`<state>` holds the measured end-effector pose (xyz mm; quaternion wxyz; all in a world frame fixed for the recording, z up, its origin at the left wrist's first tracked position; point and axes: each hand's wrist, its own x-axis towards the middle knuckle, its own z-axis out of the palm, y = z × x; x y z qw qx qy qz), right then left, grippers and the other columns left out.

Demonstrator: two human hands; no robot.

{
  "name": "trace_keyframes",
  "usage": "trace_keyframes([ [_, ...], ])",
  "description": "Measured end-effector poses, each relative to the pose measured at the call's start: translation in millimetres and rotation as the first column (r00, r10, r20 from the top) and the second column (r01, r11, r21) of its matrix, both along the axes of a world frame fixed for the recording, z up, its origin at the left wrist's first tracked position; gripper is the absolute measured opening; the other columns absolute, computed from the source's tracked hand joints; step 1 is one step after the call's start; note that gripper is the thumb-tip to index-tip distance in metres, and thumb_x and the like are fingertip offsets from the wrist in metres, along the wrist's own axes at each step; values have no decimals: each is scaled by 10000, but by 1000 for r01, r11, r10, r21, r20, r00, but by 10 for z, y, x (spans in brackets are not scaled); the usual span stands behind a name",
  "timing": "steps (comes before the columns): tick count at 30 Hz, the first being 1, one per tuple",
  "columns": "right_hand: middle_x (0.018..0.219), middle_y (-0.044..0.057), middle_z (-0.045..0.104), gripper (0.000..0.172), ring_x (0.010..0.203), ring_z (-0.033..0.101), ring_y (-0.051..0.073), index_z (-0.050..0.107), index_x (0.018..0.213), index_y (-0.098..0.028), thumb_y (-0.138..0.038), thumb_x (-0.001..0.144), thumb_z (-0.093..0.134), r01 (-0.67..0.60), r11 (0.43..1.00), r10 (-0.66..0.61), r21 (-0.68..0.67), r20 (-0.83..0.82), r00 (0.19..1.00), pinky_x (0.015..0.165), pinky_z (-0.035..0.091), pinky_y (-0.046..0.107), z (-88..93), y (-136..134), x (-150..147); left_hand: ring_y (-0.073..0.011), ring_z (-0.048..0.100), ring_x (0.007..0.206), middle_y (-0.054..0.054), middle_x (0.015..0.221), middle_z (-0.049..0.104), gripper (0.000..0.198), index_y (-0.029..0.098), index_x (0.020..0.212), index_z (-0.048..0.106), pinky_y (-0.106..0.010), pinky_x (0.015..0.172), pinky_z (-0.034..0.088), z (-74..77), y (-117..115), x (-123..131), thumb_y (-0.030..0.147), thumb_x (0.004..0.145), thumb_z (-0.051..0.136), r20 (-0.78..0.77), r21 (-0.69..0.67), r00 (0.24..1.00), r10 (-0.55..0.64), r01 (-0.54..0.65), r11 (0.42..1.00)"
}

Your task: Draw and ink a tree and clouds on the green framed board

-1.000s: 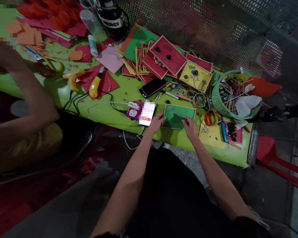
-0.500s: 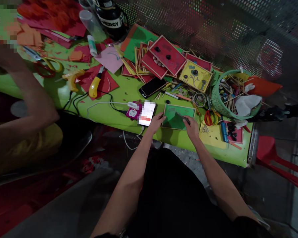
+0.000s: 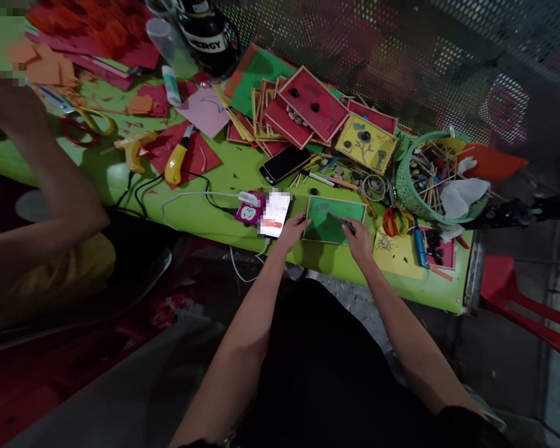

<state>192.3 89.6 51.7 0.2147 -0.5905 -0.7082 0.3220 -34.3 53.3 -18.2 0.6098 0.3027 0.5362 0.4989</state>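
We seem to be marking the green framed panel [image 3: 327, 229], near the front edge of the table [image 3: 238, 174], left of its right corner; another stroke calls for steadiness. Our right hand [image 3: 360, 239] closes round a slim dark tool [image 3: 338, 219]; our left hand [image 3: 293, 232], partly curled, touches the panel's left side, whether pinching we cannot tell.

Green panel [image 3: 321, 231] matt paper, wood-edged; basket [image 3: 408, 191] plastic; tabletop [image 3: 193, 219] smooth, glossy.

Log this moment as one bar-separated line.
left hand: at left edge of green framed panel | right hand: grips dark slim tool, tip over panel, contact unclear | nearby: lit phone, red-yellow scissors
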Motion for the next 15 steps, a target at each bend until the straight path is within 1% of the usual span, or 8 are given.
trace_keyframes([
  [5, 1159, 113, 760, 340, 1063, 690, 281, 723, 1135, -214, -402, 960, 499, 14, 1000, -14, 7, 3, 1000, 957, 536, 447, -2, 10, 11, -277, 662, 1053, -76, 1050, 764, 509, 166, 1122, 743, -408, 965, 494, 0, -3, -6, 523, 759, 760, 1, 1, 1000, -2, 2, 1000],
  [10, 1147, 103, 764, 332, 1051, 696, 281, 729, 1123, -224, -413, 956, 513, 4, 1000, -4, 6, 5, 1000, 946, 542, 440, -15, -6, 9, -287, 658, 1070, -73, 1051, 764, 480, 172, 1100, 746, -427, 989, 482, 3, -4, -7, 509, 760, 767, -1, 3, 1000, 9, -9, 1000],
  [15, 1163, 113, 760, 348, 1057, 698, 283, 726, 1135, -217, -419, 968, 497, 3, 1000, -3, 12, 6, 1000, 946, 540, 434, -26, -8, 15, -289, 661, 1079, -76, 1064, 770, 503, 178, 1121, 747, -419, 981, 494, -13, 0, 2, 519, 752, 772, 9, 3, 1000, 14, -14, 1000],
])
